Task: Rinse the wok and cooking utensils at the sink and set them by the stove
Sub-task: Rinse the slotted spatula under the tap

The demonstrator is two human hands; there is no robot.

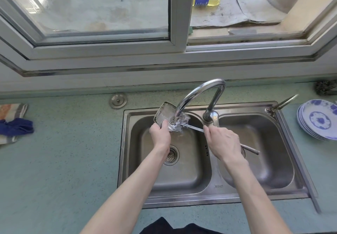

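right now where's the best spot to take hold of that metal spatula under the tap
Grip the spatula by its long thin handle, coming from the right, as the right hand does. The handle slants out over the sink divider; the wide blade sits under the faucet, steadied by the left hand.

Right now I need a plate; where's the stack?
Head view, far right: the stack of blue-patterned plates sits on the counter, right of the double sink.
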